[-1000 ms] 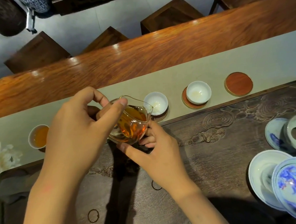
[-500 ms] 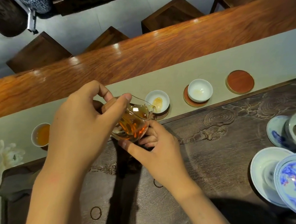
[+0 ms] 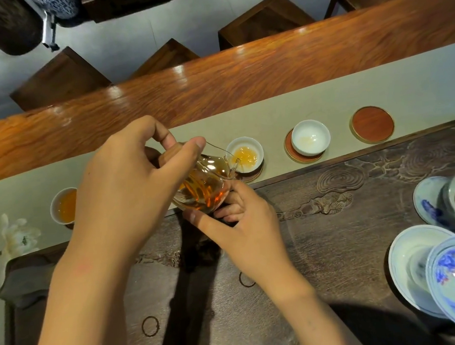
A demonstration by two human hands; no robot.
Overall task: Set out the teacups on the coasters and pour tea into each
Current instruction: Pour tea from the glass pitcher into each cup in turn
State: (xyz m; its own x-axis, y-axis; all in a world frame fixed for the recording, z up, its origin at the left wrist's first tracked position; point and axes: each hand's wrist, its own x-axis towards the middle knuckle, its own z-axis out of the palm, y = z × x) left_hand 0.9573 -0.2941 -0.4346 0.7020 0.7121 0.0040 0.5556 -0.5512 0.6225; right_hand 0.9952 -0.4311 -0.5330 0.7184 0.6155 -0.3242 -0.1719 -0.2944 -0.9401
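My left hand (image 3: pixel 131 183) grips the top of a glass pitcher (image 3: pixel 207 185) of amber tea, tilted to the right. My right hand (image 3: pixel 246 230) props its underside with the fingertips. The spout hangs over a white teacup (image 3: pixel 244 154) on a coaster, which holds a little tea. At the far left stands a teacup (image 3: pixel 64 206) full of tea. To the right, another white teacup (image 3: pixel 311 137) sits off-centre on its red coaster (image 3: pixel 290 148) with only a trace of liquid. A bare red coaster (image 3: pixel 372 124) lies further right.
The cups stand on a beige runner (image 3: pixel 415 80) along a wooden table (image 3: pixel 241 72). A carved dark tea tray (image 3: pixel 343 218) is in front of me. Blue-and-white bowls and lids (image 3: pixel 440 271) sit at the right. A grey cloth (image 3: pixel 23 286) and white flower (image 3: pixel 14 236) lie left.
The pitcher has tipped further to the right and tea has begun to fill the cup under its spout, which was empty a second ago. Both hands shifted slightly forward.
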